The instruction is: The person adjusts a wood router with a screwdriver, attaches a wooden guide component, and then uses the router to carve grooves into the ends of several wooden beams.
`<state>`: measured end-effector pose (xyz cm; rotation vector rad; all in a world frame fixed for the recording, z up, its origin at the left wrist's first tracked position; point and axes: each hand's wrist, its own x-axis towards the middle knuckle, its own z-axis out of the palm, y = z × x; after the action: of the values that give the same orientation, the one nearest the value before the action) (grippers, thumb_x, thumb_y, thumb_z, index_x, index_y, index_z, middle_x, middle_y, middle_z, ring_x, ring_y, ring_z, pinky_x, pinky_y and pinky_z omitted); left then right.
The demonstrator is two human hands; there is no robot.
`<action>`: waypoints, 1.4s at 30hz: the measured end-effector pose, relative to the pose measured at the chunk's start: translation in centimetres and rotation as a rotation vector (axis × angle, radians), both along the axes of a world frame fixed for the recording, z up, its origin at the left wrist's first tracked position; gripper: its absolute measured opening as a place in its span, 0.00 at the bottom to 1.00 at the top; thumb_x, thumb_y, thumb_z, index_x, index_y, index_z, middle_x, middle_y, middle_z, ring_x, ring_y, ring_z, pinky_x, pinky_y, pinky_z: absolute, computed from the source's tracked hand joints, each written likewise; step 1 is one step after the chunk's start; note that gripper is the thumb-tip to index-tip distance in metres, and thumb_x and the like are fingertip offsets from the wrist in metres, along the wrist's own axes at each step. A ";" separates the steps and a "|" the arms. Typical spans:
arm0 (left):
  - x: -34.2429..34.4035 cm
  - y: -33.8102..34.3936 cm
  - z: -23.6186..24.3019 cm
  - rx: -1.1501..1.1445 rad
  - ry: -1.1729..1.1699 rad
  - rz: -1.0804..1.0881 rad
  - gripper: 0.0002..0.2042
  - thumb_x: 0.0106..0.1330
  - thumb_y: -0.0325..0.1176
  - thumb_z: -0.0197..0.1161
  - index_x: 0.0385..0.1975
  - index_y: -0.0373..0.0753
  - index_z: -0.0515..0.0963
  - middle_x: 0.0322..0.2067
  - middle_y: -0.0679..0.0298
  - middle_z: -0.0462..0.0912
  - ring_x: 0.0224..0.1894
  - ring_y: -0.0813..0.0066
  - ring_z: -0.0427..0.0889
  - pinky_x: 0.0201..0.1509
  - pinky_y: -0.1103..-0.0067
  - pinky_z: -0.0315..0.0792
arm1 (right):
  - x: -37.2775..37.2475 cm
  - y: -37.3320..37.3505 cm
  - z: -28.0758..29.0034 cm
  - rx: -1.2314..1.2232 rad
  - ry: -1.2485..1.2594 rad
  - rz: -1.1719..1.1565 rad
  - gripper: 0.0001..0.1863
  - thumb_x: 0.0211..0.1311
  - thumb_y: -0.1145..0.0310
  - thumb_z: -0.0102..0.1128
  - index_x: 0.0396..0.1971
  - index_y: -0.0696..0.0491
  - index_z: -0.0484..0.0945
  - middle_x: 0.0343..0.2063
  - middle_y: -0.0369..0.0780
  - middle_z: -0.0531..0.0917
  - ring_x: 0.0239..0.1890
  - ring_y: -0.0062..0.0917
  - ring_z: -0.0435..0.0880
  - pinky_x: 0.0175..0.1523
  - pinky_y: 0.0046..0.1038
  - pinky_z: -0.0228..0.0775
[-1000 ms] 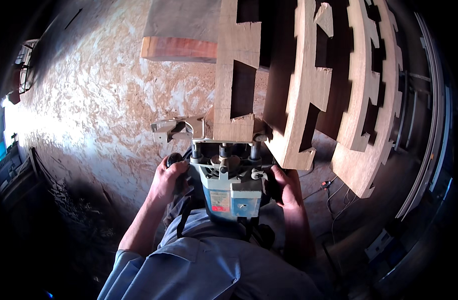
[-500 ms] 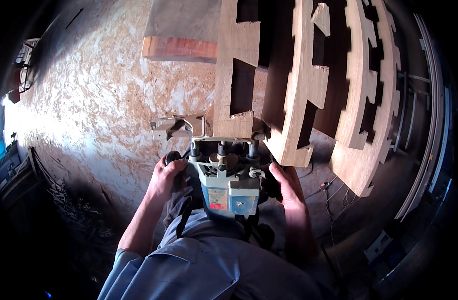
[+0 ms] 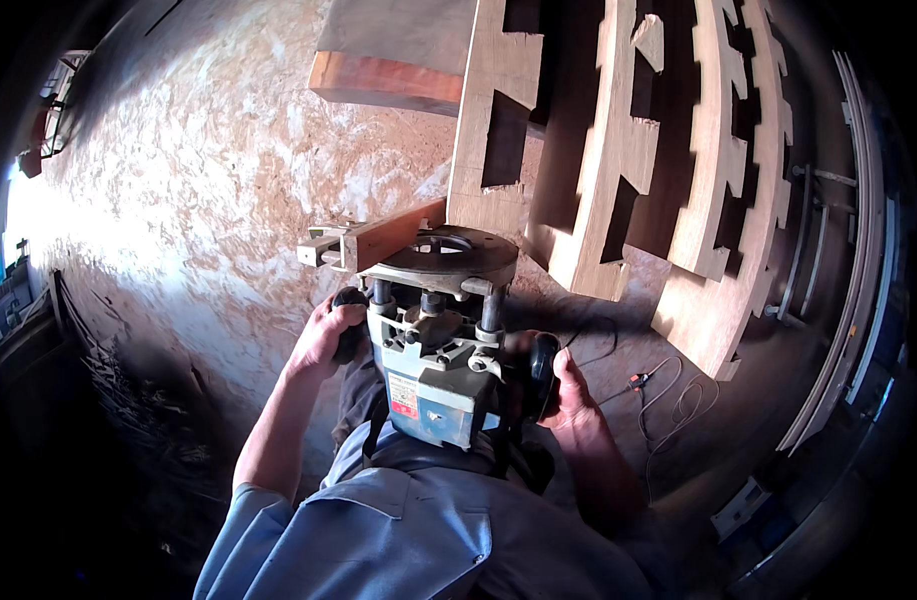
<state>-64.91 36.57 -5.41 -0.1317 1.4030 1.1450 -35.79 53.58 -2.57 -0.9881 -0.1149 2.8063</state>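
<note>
A blue and grey plunge router is held in front of my waist. My left hand is closed around its black left knob. My right hand grips the black right knob, its thumb along the outer side. The router's round dark base faces away from me, with a side fence fixed at its left. Just beyond the base is the end of the nearest wooden board, which has dovetail-shaped notches along its edge. Whether base and board touch, I cannot tell.
More notched boards stand side by side to the right. A thick timber with a reddish end lies at the far left of them. A cable loops over the floor at right. Wood scraps lie in shadow at left.
The router has tilted and drawn back from the nearest board's end, so its round base now shows. Both hands have kept their hold, the right one now lower.
</note>
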 end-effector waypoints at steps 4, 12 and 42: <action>1.5 -1.6 -1.9 0.070 -0.146 0.108 0.16 0.58 0.32 0.57 0.46 0.34 0.75 0.34 0.64 0.81 0.31 0.77 0.80 0.34 0.79 0.76 | 0.5 -1.6 2.3 -0.235 0.140 0.070 0.34 0.55 0.37 0.64 0.49 0.48 0.66 0.31 0.44 0.80 0.29 0.35 0.83 0.32 0.45 0.76; 3.8 -1.8 -3.5 0.183 -0.213 0.291 0.20 0.60 0.29 0.56 0.54 0.34 0.73 0.45 0.62 0.81 0.44 0.75 0.80 0.49 0.77 0.74 | -2.4 -3.2 4.9 -0.096 0.197 0.163 0.33 0.56 0.38 0.63 0.48 0.47 0.64 0.26 0.47 0.77 0.25 0.38 0.80 0.28 0.39 0.75; 3.2 0.8 4.1 0.280 0.231 0.013 0.16 0.65 0.29 0.66 0.51 0.33 0.75 0.44 0.61 0.83 0.46 0.75 0.80 0.52 0.75 0.76 | -6.0 -6.3 6.4 0.069 0.066 0.239 0.31 0.55 0.43 0.68 0.47 0.49 0.67 0.24 0.47 0.78 0.23 0.38 0.81 0.25 0.37 0.75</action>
<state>-61.73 37.42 -1.28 0.1966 1.4262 1.3886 -41.77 47.23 3.84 -0.9209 -0.3407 3.0220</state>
